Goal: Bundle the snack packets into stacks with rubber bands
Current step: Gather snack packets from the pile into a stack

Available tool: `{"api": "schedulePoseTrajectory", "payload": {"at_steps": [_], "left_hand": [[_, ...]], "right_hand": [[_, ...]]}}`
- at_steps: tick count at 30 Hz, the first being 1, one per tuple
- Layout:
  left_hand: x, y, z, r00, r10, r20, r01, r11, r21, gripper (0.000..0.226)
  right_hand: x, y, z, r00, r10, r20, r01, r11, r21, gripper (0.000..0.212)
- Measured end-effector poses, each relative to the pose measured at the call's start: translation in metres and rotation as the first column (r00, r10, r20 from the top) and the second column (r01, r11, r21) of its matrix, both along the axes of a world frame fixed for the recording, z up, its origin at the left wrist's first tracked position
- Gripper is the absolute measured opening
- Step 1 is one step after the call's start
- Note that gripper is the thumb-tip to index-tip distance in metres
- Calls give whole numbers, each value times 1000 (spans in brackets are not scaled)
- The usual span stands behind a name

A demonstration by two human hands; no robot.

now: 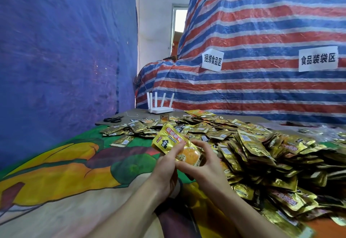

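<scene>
Head view: the left hand (166, 170) and right hand (203, 164) are both gripping a yellow snack packet (173, 141), fingers curled round its lower end, holding it tilted above the patterned cloth (61, 166) just left of the large heap of gold packets (262, 155); whether more packets are lying beneath it cannot be told. Behind, scissors (113, 119) and a white router (161, 106) are sitting near the blue tarp (61, 50). The striped tarp (271, 22) is carrying two paper signs reading 捆绑食品区 (212, 60) and 食品装袋区 (318, 60).
</scene>
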State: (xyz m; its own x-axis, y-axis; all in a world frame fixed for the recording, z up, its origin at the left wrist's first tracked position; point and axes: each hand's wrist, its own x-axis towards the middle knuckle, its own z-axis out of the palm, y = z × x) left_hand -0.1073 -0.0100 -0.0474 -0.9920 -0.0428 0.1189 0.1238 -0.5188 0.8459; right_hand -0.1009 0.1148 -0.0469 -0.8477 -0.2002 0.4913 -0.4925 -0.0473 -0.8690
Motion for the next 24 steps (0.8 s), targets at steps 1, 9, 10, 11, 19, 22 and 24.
{"api": "schedulePoseTrajectory", "payload": {"at_steps": [1,9,10,11,19,22,24], "left_hand": [[0,1,0,1000,-4,2,4,1000,13,29],[0,2,1,987,-152,42,143,976,165,29],[0,2,0,986,-166,16,160,972,172,28],[0,1,-1,986,-168,-2,166,973,159,28],[1,14,-7,996,73,-58,-82,981,-178,73],[4,13,-10,999,6,-47,-18,966,-258,69],[6,11,-10,998,-37,-44,22,954,-299,50]], "right_hand": [[-1,0,0,1000,5,0,-5,1000,1,61],[-3,-1,6,983,-118,144,126,991,-50,54],[-4,2,8,978,-143,153,150,988,-35,50],[-6,5,11,978,-133,159,137,991,-9,46],[-7,30,32,971,-227,-79,233,970,70,25],[-9,47,46,917,-352,-185,346,936,-68,22],[-14,61,56,864,-466,-192,445,884,-143,22]]}}
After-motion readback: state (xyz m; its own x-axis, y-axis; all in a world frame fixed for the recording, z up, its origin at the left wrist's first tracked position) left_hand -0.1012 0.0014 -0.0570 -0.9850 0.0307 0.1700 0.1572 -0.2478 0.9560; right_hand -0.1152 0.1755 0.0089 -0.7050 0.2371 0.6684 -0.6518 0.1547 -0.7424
